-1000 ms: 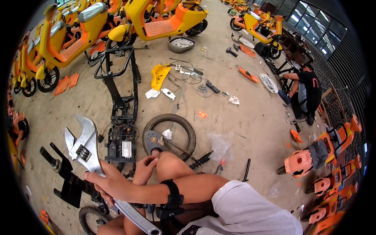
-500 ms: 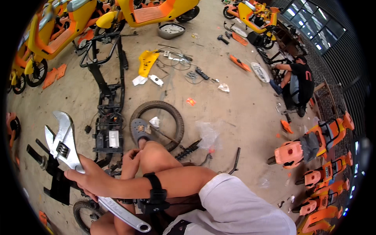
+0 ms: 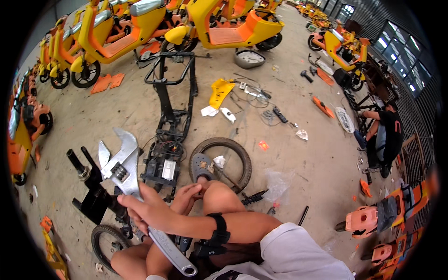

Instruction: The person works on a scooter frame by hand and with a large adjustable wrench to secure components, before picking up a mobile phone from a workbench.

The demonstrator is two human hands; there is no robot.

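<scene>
Wrench: a large silver adjustable wrench [image 3: 135, 196] stood out in the lower left, its open jaws up and to the left, its long handle slanting down to the right and ending in a ring hole near the bottom edge.
Wrench look: bright bare metal, broad head, a knurled adjusting wheel just under the jaws.
Right hand: the right hand [image 3: 148, 211], reaching across from the right with a black band on the forearm, was closed around the wrench's handle just below the head.
Left hand: the left hand [image 3: 185, 198] lay partly hidden behind the right one, fingers curled loosely by the knee; whether it gripped anything could not be told.
Beneath: a small wheel [image 3: 108, 242] and a black bracket [image 3: 95, 198] sat just under the wrench.
Shoe: a grey shoe [image 3: 200, 166] rested against a loose tyre [image 3: 223, 161].
Frame: a stripped black scooter frame [image 3: 170, 109] lay on the concrete beyond.
Scattered parts: a yellow panel [image 3: 220, 92] and cables lay farther out.
Far: yellow and orange scooters [image 3: 224, 25] stood in rows.
Right side: another person [image 3: 385, 137] crouched well apart.
</scene>
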